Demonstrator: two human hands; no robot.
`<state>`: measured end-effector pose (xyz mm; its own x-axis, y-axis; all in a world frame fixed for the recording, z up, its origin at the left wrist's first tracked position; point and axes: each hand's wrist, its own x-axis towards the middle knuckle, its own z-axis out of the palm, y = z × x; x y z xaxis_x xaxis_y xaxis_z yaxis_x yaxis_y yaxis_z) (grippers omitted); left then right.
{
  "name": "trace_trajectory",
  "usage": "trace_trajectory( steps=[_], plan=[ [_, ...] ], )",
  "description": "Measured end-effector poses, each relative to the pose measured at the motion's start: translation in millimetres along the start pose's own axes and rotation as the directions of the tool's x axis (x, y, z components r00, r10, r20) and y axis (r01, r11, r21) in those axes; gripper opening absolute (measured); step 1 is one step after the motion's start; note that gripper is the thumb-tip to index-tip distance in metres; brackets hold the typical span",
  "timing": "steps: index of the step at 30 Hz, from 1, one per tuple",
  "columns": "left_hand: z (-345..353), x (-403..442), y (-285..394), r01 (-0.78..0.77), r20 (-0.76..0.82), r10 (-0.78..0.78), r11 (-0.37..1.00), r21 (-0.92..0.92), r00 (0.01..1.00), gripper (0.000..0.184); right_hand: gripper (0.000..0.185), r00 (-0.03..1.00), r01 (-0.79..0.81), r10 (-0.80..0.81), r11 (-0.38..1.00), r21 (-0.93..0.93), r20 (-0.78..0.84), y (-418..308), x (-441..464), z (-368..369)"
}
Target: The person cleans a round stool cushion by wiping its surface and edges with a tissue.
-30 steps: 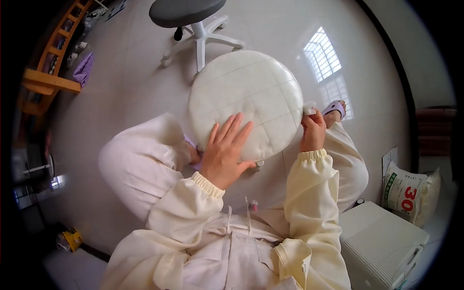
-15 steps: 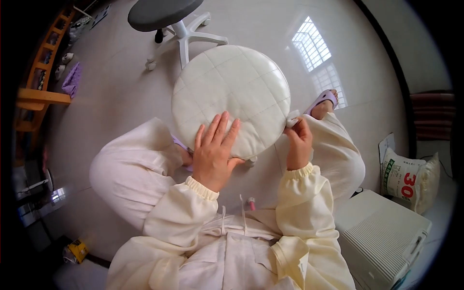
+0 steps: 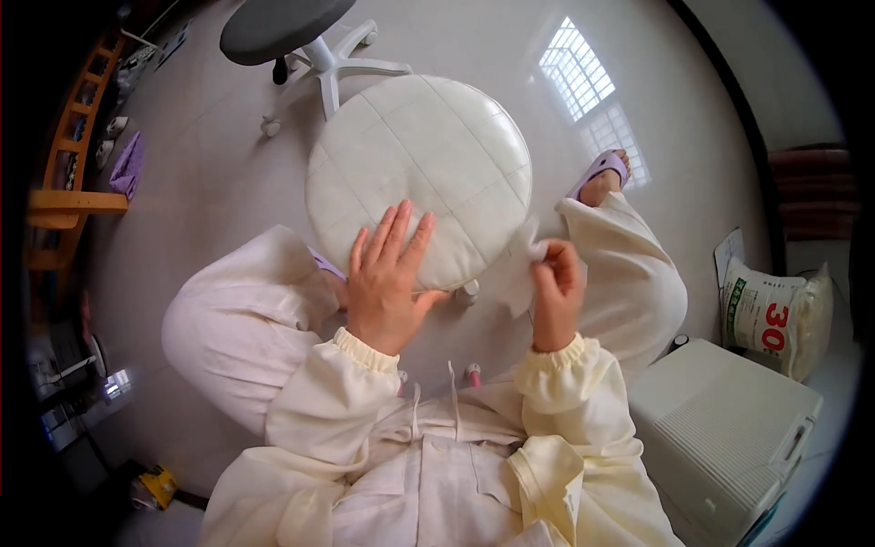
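Round, cream, quilted, leather-like seat (image 3: 421, 150): ahead of the person. Left hand (image 3: 387, 287): flat on its near side, grasping nothing. Right hand (image 3: 558, 287): grip pinched on a thin white sheet (image 3: 519, 283) beside the seat. Caution: off-centre pressure could tilt the seat; hard pulling, tear the sheet.

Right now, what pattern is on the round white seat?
The round seat has thin crossing lines that make big diamonds; the head view shows it best.
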<state>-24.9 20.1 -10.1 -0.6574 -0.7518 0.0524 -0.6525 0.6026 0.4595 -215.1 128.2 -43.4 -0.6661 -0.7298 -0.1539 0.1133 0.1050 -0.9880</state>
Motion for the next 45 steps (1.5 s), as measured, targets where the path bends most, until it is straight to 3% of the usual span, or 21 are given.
trace_trajectory(
  steps=[1,2,4,5,7,9,11,15,17,19,21,23,25,29,33,39,42,45],
  plan=[
    [0,0,0,-0.004,0.011,0.004,1.000,-0.001,1.000,0.102,0.016,0.992,0.066,-0.067,0.998,-0.011,-0.110,0,7,0],
    [0,-1,0,-0.004,0.005,0.004,1.000,0.010,1.000,0.102,0.016,0.991,0.059,-0.059,0.998,-0.011,-0.118,1,15,1],
    [-1,0,0,-0.008,0.004,0.008,1.000,0.020,1.000,0.102,0.021,0.953,0.240,-0.266,0.955,-0.172,-0.146,4,27,8],
    [-1,0,0,-0.006,0.005,0.005,1.000,0.022,1.000,0.101,0.021,0.953,0.235,-0.262,0.956,-0.173,-0.151,5,29,11],
    [-1,0,1,-0.002,0.010,0.002,1.000,0.025,1.000,0.101,0.026,0.945,0.310,-0.328,0.899,-0.311,-0.008,7,30,17],
    [-1,0,1,0.003,0.008,-0.003,0.999,0.041,1.000,0.100,0.030,0.909,0.386,-0.417,0.832,-0.399,0.010,6,27,20],
    [0,0,3,0.008,0.005,-0.008,0.999,0.047,1.000,0.099,0.031,0.849,0.464,-0.517,0.626,-0.626,0.111,0,18,22],
    [1,0,5,0.020,-0.009,-0.019,0.998,0.054,1.000,0.098,0.033,0.851,0.473,-0.505,0.618,-0.628,0.144,-5,-10,24],
    [1,0,4,0.018,-0.011,-0.018,0.999,0.049,1.000,0.098,0.030,0.950,0.313,-0.285,0.845,-0.433,0.130,-15,-16,19],
    [1,0,4,0.015,-0.006,-0.015,0.999,0.045,1.000,0.098,0.030,0.939,0.343,-0.308,0.866,-0.364,0.151,-19,-12,16],
    [2,0,5,0.013,-0.020,-0.013,0.999,0.031,1.000,0.098,0.031,0.893,0.407,-0.449,0.830,-0.382,-0.026,-14,2,13],
    [3,0,5,0.013,-0.025,-0.012,0.999,0.035,1.000,0.098,0.033,0.890,0.404,-0.452,0.842,-0.358,-0.058,-9,14,14],
    [3,0,5,0.009,-0.029,-0.008,0.999,0.038,1.000,0.099,0.033,0.919,0.367,-0.391,0.804,-0.468,0.051,-4,21,17],
    [3,0,5,0.019,-0.040,-0.018,0.999,0.041,0.999,0.098,0.036,0.851,0.459,-0.517,0.644,-0.612,0.093,6,2,26],
    [4,0,4,0.016,-0.059,-0.014,0.999,0.032,0.998,0.097,0.037,0.870,0.432,-0.484,0.650,-0.625,0.097,5,-21,34],
    [5,0,2,0.011,-0.065,-0.008,0.999,0.037,0.998,0.096,0.041,0.849,0.508,-0.481,0.624,-0.594,0.220,7,-47,37],
    [7,0,-1,-0.010,-0.066,0.015,0.997,0.075,0.998,0.096,0.039,0.836,0.530,-0.366,0.730,-0.432,0.408,-1,-56,32],
    [5,0,-1,-0.006,-0.051,0.009,0.998,0.056,0.999,0.097,0.041,0.827,0.553,-0.422,0.726,-0.409,0.370,-12,-54,29]
  ],
)
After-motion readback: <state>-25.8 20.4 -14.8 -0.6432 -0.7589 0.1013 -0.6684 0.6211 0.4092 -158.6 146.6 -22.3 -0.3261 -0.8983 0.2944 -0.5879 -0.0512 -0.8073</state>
